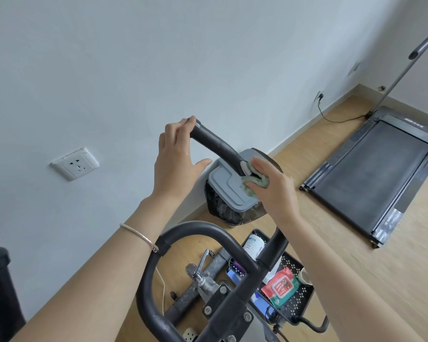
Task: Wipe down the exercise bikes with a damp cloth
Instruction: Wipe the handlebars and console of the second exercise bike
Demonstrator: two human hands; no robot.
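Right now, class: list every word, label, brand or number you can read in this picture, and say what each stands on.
No text is readable.
Red wipes packet: print blurred.
White bottle: label too small.
Treadmill: console marks too small.
Bin lid: small mark, unreadable.

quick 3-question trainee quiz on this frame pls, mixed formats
1. True or false: the left hand holds the end of the handlebar.
2. What does the right hand press against the handlebar? A sponge; B cloth; C brush.
3. Fill in: the bin behind the handlebar has a ____ lid.
Key: 1 true; 2 B; 3 grey.
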